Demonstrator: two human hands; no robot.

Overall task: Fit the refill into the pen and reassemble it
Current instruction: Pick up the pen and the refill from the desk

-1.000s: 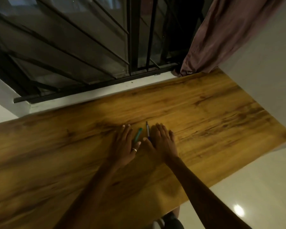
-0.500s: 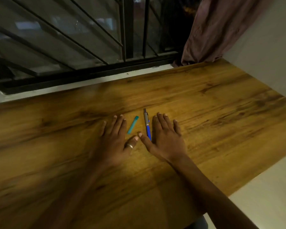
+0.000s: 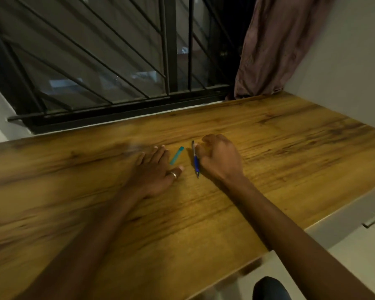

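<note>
A blue pen (image 3: 195, 161) with a dark upper end lies on the wooden table (image 3: 279, 161), its tip toward me. Just left of it lies a short teal pen piece (image 3: 177, 155). My left hand (image 3: 155, 169) rests flat on the table left of the teal piece, fingers spread, with a ring on the thumb. My right hand (image 3: 220, 158) is curled right beside the pen. Its thumb and bent fingers press against the pen's upper part, and the pen lies on the wood.
A barred window (image 3: 117, 61) runs along the table's far edge. A brownish curtain (image 3: 275, 44) hangs at the far right corner beside a white wall. The table's near edge drops to a pale floor, and a drawer handle (image 3: 372, 220) shows at right.
My right hand has gone from lying flat with fingers spread to curled against the pen. My left hand stays flat. The camera has shifted its view.
</note>
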